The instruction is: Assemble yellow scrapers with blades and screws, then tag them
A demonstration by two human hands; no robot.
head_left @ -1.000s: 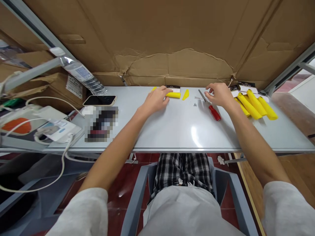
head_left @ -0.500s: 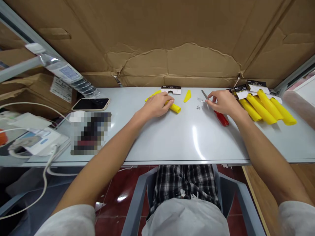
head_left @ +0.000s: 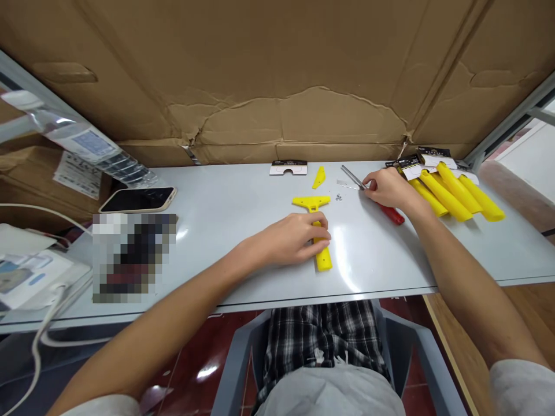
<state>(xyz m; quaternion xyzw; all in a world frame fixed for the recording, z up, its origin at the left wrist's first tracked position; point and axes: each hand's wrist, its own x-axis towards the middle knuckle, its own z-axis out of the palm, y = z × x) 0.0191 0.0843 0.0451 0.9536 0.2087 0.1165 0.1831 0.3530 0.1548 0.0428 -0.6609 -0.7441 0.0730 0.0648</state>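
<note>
1. My left hand closes its fingers and thumb around the handle of a yellow plastic T-shaped scraper, just below frame centre, at the grey counter.
2. My right hand, right of centre, touches a red-handled metal tool; whether it pinches, I cannot tell.

There are two hands, one left hand and one right hand. The table carries one T-shaped scraper, one small yellow plate, one loose card, one thin metal strip, one red-handled screwdriver, and several screws too tiny to number. Piled together are at least four yellow handles and at least three tags. One phone and one bottle are also there.
</note>
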